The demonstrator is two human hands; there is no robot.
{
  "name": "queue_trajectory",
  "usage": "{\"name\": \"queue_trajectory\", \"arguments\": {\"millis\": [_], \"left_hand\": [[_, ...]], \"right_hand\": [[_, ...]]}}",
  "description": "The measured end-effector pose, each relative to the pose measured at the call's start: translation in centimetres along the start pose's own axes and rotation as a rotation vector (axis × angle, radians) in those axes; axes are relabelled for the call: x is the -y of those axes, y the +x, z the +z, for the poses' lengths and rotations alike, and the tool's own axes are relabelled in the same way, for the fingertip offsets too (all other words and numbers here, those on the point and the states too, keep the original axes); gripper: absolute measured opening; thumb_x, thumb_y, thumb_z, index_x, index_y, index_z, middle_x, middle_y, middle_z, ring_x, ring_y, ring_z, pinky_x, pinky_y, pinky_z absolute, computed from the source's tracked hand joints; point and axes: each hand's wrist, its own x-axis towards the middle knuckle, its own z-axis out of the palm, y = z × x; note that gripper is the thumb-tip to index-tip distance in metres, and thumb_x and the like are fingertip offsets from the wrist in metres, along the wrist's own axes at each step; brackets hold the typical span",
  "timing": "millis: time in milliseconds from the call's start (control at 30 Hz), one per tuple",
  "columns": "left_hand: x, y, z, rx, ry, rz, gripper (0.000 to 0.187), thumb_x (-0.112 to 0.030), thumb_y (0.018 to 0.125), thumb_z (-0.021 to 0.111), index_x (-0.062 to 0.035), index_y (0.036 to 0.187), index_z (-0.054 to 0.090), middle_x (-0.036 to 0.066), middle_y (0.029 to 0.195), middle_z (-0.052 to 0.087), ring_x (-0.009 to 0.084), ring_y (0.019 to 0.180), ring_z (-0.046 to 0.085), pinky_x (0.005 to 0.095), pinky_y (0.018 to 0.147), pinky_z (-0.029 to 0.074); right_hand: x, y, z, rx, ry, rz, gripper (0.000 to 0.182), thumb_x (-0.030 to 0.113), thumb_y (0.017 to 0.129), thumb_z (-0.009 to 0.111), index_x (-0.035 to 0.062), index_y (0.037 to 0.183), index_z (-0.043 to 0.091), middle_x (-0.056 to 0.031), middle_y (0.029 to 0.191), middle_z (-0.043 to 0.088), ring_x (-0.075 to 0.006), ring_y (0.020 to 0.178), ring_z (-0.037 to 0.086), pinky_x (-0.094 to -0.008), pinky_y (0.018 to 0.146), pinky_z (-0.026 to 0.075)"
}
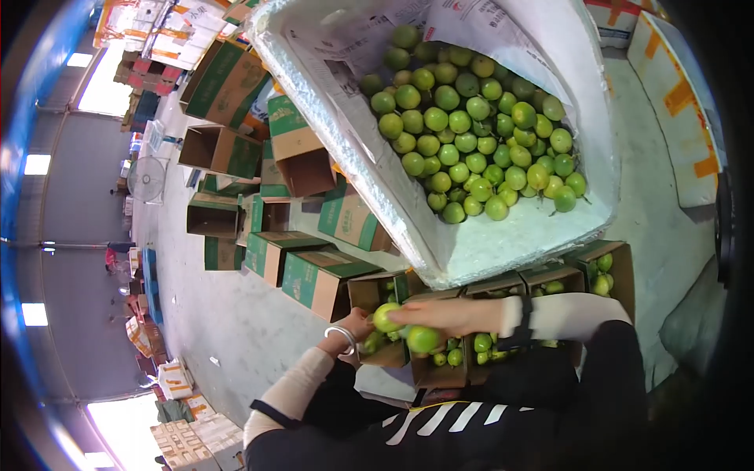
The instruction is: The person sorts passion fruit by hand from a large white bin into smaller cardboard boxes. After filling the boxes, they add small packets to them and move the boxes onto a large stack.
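Note:
My right hand [448,316] reaches in from the right over a row of small cardboard boxes, its fingers wrapped round a green fruit [386,317]. Another green fruit [422,339] shows just below that hand; whether it is held is unclear. My left hand [355,323], with a white bangle at the wrist, is at the left edge of the leftmost box [367,292], its fingers bent and partly hidden. Green fruits lie inside these boxes. Beyond them a large white foam box [503,255], lined with printed paper, holds several layers of green fruits [459,121].
Green and brown cartons [302,275] stand on the grey floor [204,322] to the left. A white fan [147,179] stands farther off. Taped white foam boxes [675,110] are at the right, and stacked cartons [188,447] at the lower left.

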Motion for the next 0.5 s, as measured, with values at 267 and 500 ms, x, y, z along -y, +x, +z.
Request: {"name": "queue_trajectory", "arguments": {"millis": [267, 500], "left_hand": [[-3.6, -3.5, 1.8, 0.319, 0.677, 0.093, 0.041, -0.037, 0.085, 0.057, 0.0001, 0.098, 0.068, 0.025, 0.096, 0.067, 0.0390, 0.093, 0.065, 0.0461, 0.082, 0.051], [0.1, 4.9, 6.0, 0.495, -0.093, 0.295, 0.058, -0.025, 0.081, 0.063, -0.0019, 0.130, 0.043, 0.022, 0.108, 0.066, 0.0357, 0.097, 0.065, 0.0430, 0.080, 0.053]], "right_hand": [[-3.3, -2.7, -4.5, -0.189, -0.316, -0.316, 0.053, 0.033, 0.100, 0.047, 0.0010, 0.142, 0.038, -0.0142, 0.121, 0.059, -0.0193, 0.104, 0.062, -0.0297, 0.081, 0.054], [-18.0, -37.9, 5.0, -1.607, 0.023, -0.417, 0.031, 0.017, 0.092, 0.060, 0.0011, 0.118, 0.061, -0.0109, 0.114, 0.064, -0.0152, 0.095, 0.063, -0.0289, 0.076, 0.052]]}}
